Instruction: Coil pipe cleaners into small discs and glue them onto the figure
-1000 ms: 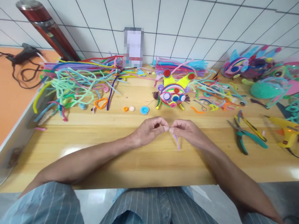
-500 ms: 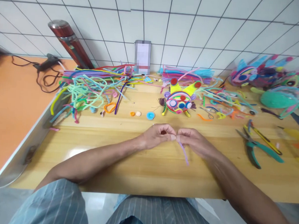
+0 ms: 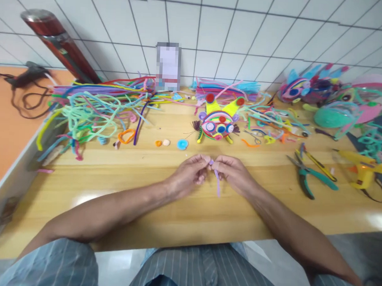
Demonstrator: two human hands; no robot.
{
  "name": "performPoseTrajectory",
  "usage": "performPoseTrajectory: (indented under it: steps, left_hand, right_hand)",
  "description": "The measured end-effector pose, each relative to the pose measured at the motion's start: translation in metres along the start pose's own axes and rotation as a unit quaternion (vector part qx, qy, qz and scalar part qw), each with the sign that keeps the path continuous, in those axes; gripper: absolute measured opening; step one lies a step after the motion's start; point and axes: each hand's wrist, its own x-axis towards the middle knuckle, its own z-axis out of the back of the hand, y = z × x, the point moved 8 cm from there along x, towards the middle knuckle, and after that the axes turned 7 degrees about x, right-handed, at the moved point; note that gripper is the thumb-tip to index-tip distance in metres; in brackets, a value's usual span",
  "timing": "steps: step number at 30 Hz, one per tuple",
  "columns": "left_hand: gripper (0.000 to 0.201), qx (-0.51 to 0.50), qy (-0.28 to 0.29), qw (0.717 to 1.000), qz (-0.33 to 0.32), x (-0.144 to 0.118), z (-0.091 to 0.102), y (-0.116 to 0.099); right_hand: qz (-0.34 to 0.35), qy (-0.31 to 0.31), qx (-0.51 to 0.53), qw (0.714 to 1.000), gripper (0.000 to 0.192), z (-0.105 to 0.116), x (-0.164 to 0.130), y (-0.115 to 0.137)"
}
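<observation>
Grip: the left hand (image 3: 189,173) and right hand (image 3: 232,173) meet fingertip to fingertip, each pinched shut on the upper end of a lilac pipe cleaner (image 3: 216,181). The stem is thin and fuzzy; its top is bent into a small curl between the fingers, and its free tail hangs down to the right (just above the wooden surface (image 3: 181,210), contact not discernible). Beyond the hands lie a blue coiled disc (image 3: 182,144) and a multicoloured pipe-cleaner figure (image 3: 218,121) with yellow horns. Teal-handled pliers (image 3: 309,178) lie well to the right. A loose heap of pipe cleaners (image 3: 94,109) lies at far left against the tiled wall (image 3: 246,31).
</observation>
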Motion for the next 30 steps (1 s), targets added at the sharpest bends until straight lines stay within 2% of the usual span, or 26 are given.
performPoseTrajectory:
  steps: [3,6,9,11,14,17,19,22,27,30]
  left_hand:
    - [0.050,0.094,0.039,0.994,-0.049,0.006,0.002,-0.017]
    - [0.044,0.198,0.066,0.974,-0.089,0.009,0.004,-0.028]
    - [0.038,0.239,0.060,0.963,-0.108,0.006,0.006,-0.030]
    - [0.036,0.224,0.035,0.968,-0.110,0.004,0.007,-0.028]
    - [0.036,0.127,-0.012,0.987,-0.095,-0.001,0.006,-0.019]
    - [0.036,0.016,-0.046,0.998,-0.050,-0.005,0.003,-0.005]
    - [0.037,-0.014,-0.045,0.999,-0.019,-0.005,0.001,0.001]
    - [0.038,0.011,-0.011,1.000,-0.018,-0.002,0.001,-0.004]
    - [0.040,0.140,0.041,0.987,-0.066,0.007,0.008,-0.017]
    - [0.043,0.161,0.032,0.985,-0.062,0.007,0.010,-0.014]
  right_hand:
    - [-0.020,0.007,-0.012,1.000,0.033,0.006,-0.001,0.003]
    - [-0.027,0.022,-0.030,0.999,0.030,0.008,-0.003,0.005]
    - [-0.023,0.035,-0.036,0.999,0.027,0.006,-0.005,0.006]
    - [-0.007,0.033,-0.029,0.999,0.029,0.003,-0.005,0.006]
    - [0.026,0.026,-0.013,0.999,0.034,-0.002,-0.004,0.004]
    - [0.044,0.019,-0.005,0.999,0.037,-0.006,-0.003,0.000]
    - [0.038,0.011,0.000,0.999,0.035,-0.005,-0.002,-0.002]
    - [0.020,0.014,0.005,1.000,0.026,-0.001,-0.003,-0.002]
    - [-0.005,0.048,-0.006,0.999,0.017,0.000,-0.005,0.001]
    - [-0.009,0.048,-0.009,0.999,0.019,-0.001,-0.005,0.001]
